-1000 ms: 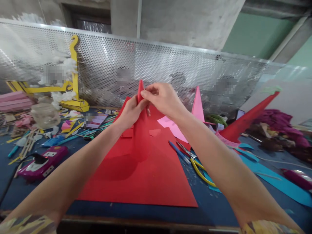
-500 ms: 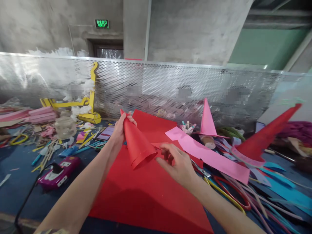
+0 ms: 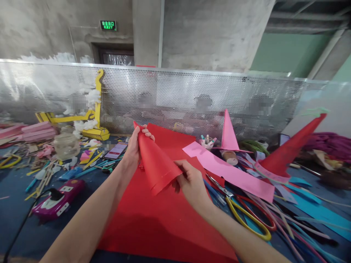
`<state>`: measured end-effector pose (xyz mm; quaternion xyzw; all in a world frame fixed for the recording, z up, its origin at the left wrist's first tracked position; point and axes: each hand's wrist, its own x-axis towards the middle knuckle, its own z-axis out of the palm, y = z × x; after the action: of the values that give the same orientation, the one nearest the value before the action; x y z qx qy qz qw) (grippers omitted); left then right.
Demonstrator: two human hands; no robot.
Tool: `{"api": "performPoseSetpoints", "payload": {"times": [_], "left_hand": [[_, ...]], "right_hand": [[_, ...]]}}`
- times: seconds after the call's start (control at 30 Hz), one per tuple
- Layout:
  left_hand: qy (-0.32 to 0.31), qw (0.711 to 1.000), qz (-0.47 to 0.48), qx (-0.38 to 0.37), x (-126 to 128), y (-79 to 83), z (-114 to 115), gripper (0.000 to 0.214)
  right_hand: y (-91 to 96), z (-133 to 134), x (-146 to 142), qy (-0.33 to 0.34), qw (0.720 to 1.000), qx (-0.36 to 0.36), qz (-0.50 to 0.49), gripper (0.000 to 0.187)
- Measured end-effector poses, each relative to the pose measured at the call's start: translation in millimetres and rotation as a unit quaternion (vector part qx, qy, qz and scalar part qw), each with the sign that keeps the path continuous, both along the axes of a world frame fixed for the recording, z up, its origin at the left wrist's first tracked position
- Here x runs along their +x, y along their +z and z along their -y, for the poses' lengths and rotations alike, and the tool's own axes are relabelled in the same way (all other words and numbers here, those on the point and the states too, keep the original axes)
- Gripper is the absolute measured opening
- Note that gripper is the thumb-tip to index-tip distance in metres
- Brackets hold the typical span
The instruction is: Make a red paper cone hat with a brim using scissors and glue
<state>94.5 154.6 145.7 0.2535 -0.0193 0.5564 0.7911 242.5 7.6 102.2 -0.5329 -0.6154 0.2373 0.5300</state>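
A red paper cone [image 3: 157, 160] is held tilted over the table, its tip up to the left and its wide mouth toward me. My left hand [image 3: 137, 142] wraps round it near the tip. At the right side of the mouth, my right hand [image 3: 189, 182] pinches the rim between thumb and fingers; some of those fingertips are hidden behind and under the edge. Beneath both hands lies a large red paper sheet [image 3: 164, 226]. Scissors [image 3: 226, 191] with one yellow and one red handle rest just right of my right hand, near a long pink paper strip [image 3: 233, 168].
A pink cone hat [image 3: 229, 135] and a red cone hat [image 3: 290, 149] with a pink band stand at the right. Left are a purple power strip [image 3: 59, 201], a glass jar [image 3: 65, 146], a phone [image 3: 115, 150] and scraps. A perforated metal screen [image 3: 175, 87] crosses the back.
My right hand has moved from just off the cone's mouth to gripping its rim. The rim looks pulled slightly to the right. My left hand keeps its hold near the tip.
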Motion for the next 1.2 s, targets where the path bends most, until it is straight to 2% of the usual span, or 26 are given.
{"api": "performPoseSetpoints", "payload": {"times": [0.07, 0.2, 0.37, 0.6, 0.77, 0.9, 0.97, 1.07, 1.13, 1.2], "left_hand": [[0.001, 1.000, -0.003, -0.004, 0.3, -0.1, 0.6, 0.009], [0.006, 1.000, -0.003, -0.028, -1.1, -0.4, 1.5, 0.007], [0.023, 0.998, 0.007, -0.050, -2.3, -2.1, 1.6, 0.008], [0.047, 0.998, 0.007, -0.032, -2.7, 1.0, 0.7, 0.006], [0.093, 0.996, 0.003, -0.009, 0.3, 10.2, -1.4, 0.009], [0.157, 0.988, -0.005, -0.006, 4.4, 12.9, -3.9, 0.013], [0.193, 0.981, -0.011, -0.009, 5.1, 12.1, -6.7, 0.012], [0.237, 0.971, -0.022, -0.020, 5.0, 9.1, -12.1, 0.013], [0.255, 0.966, -0.031, -0.029, 6.0, 6.5, -14.9, 0.015], [0.266, 0.963, -0.039, -0.033, 8.6, 4.2, -15.9, 0.016]], "right_hand": [[2.4, 0.0, -1.2, 0.011, 0.999, -0.021, -0.034, 0.028], [4.7, 2.0, -1.8, -0.003, 1.000, -0.013, -0.014, 0.023], [1.8, 6.0, -6.2, 0.028, 0.999, -0.038, -0.010, 0.026], [-2.8, 1.7, -9.6, -0.014, 0.999, -0.035, 0.002, 0.028], [-6.4, -3.8, -7.3, 0.015, 0.990, -0.095, -0.107, 0.035], [-14.1, -9.7, 0.4, 0.034, 0.974, -0.116, -0.194, 0.036], [-16.5, -8.1, 5.8, 0.007, 0.970, -0.105, -0.220, 0.035], [-14.1, 0.2, 11.4, -0.043, 0.981, -0.031, -0.187, 0.032], [-9.1, 5.6, 11.3, -0.016, 0.990, 0.007, -0.139, 0.034], [-3.4, 7.8, 8.3, 0.035, 0.992, 0.009, -0.118, 0.036]]}}
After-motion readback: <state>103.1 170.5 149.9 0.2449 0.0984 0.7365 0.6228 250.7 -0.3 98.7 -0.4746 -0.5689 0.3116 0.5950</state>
